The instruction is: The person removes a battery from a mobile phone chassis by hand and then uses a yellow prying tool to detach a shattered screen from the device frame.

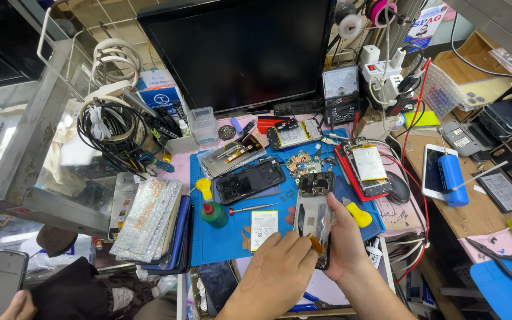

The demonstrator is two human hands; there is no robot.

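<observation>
An opened phone (312, 216) with a shiny silver inner plate lies over the near edge of the blue work mat (226, 246). My right hand (344, 246) grips it from the right side and underneath. Pinched in the fingers of my left hand (275, 274) is a small orange pry tool (316, 243), its tip resting on the phone's lower part. A white battery (264, 229) lies just left of the phone.
On the mat are a black phone shell (250, 181), a green bottle with a red cap (213, 214), a screwdriver (253, 208), a yellow pry tool (358, 215) and a red opened phone (365, 169). Another person's hand holds a phone (4, 285) at bottom left. Pliers (501, 259) lie right.
</observation>
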